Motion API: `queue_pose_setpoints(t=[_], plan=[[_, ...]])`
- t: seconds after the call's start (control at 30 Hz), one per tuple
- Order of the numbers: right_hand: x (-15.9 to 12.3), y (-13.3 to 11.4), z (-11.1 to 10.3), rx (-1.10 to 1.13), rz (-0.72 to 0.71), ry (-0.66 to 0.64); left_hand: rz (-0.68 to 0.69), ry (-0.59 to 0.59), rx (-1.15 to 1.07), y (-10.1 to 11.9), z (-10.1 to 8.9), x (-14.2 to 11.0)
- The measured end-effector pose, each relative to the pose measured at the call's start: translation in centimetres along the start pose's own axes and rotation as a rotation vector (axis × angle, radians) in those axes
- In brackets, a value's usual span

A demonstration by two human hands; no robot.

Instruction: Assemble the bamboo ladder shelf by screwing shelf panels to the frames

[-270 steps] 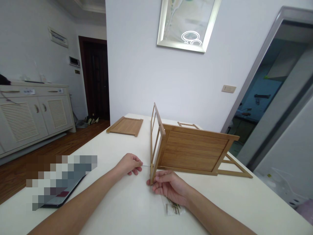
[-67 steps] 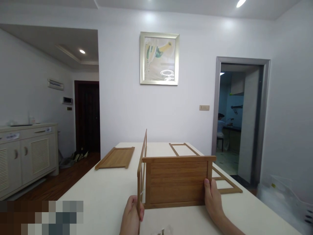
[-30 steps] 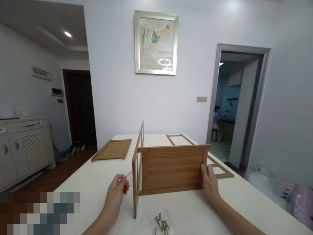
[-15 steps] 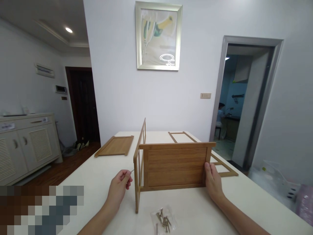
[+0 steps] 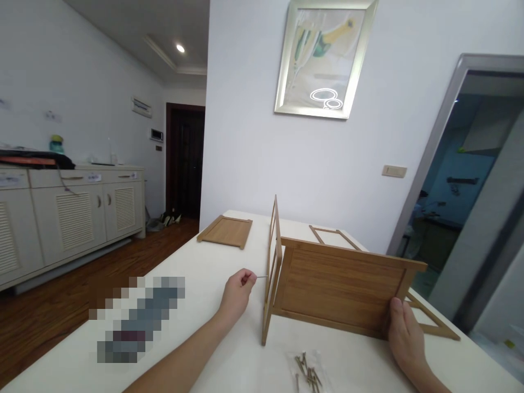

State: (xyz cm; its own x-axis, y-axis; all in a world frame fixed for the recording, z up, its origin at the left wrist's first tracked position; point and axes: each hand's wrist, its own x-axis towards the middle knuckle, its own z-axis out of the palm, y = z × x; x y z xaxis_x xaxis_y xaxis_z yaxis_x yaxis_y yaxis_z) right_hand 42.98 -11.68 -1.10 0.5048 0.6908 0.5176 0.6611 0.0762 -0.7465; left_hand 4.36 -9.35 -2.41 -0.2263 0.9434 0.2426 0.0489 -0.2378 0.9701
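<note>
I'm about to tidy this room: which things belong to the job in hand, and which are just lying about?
Job in hand: thin rod in the left hand; upright panel in the right hand; upright frame; probably screws, flat panel, rear flat frame, right flat frame.

Apparently just about: bottle, cabinet, wall picture.

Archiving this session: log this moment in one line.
left hand: holds thin grey rod at upright brown wooden frame | right hand: grips brown rectangular wooden panel | white table: clear plastic bag of brassy screws
</note>
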Motion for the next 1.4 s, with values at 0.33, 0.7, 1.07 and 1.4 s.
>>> queue_pose_setpoints(t=[0.33,0.7,1.07,1.4], plan=[[0.2,0.0,-0.1,0.042,0.002,-0.013,-0.027,0.018,-0.073,0.1,0.0,0.2],[0.7,-0.7,-1.1,0.171,-0.023,0.115,0.116,0.049,-0.202,6.5,0.8,-0.8],[-0.3,-15.3,-0.3,0.082,-1.094,0.277,0.242,0.245,-0.235,10.1,2.1,1.7],[-2.5,-22.9,8.8,0.054,-1.171,0.209,0.329,0.315,-0.309,12.4,4.2,4.3]])
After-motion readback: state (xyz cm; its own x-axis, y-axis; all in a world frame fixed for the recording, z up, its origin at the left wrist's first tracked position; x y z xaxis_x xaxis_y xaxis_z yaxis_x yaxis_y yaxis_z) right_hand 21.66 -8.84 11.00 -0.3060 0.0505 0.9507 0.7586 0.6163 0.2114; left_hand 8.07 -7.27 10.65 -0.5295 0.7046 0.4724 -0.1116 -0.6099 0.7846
